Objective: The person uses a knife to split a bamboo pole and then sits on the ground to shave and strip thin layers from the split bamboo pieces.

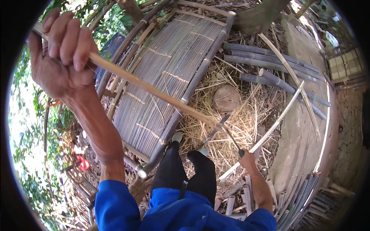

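High at the upper left, my left hand (65,57) is closed around a long pale bamboo strip (150,89). The strip slants down to the right, and its far end reaches over the straw-covered ground. My right hand (249,161), lower right, grips a knife (232,140) by its dark handle. Its thin blade points up and left, meeting or overlapping the strip's lower end; whether it cuts in, I cannot tell. A dark, narrow, blade-like piece (213,133) crosses behind that end, near my feet.
A bamboo bench (165,73) with a slatted top stands left of centre. Beyond the strip, a round wood block (226,98) sits among shavings (246,111). Dark bamboo poles (273,61) and pale split strips (287,106) lie right. Cut bamboo pieces (231,204) are piled near my right arm.
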Motion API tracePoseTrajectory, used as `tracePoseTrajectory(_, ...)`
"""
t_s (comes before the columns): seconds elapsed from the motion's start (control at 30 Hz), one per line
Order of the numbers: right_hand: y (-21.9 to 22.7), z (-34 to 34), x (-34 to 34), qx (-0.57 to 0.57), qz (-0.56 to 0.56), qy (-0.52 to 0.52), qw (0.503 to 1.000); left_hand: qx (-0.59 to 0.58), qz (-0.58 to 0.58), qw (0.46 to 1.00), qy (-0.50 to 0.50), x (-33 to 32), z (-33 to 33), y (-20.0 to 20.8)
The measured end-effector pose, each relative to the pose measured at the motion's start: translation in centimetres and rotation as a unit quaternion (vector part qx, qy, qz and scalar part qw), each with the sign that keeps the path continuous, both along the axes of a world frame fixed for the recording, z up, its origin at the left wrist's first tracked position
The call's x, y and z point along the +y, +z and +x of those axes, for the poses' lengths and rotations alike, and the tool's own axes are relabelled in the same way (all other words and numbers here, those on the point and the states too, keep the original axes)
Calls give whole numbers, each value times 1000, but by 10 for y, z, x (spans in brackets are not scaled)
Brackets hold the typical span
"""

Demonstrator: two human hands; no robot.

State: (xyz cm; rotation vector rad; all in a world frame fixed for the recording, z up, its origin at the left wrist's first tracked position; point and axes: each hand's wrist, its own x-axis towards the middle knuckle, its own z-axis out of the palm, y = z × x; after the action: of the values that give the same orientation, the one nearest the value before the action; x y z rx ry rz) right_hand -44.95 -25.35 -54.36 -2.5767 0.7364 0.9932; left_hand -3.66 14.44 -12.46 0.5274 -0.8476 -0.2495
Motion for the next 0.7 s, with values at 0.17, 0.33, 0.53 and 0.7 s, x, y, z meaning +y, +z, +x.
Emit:
tracePoseTrajectory(0.17, -79, -76, -84, -62, -42, -78, 994, 88, -34, 982, 164, 99, -7, 26)
tracePoseTrajectory(0.33, -50, -96, -71, -93, 17, -350, 932, 263, 50, 778, 568, 178, -25, -34)
tracePoseTrajectory(0.53, -27, -75, -30, -22, -10, -326, 945, 618, 25, 523, 586, 241, -14, -272)
tracePoseTrajectory(0.7, -18, -12, 25, -13, -34, -217, 975, 676, -137, 456, 563, 329, -37, -461)
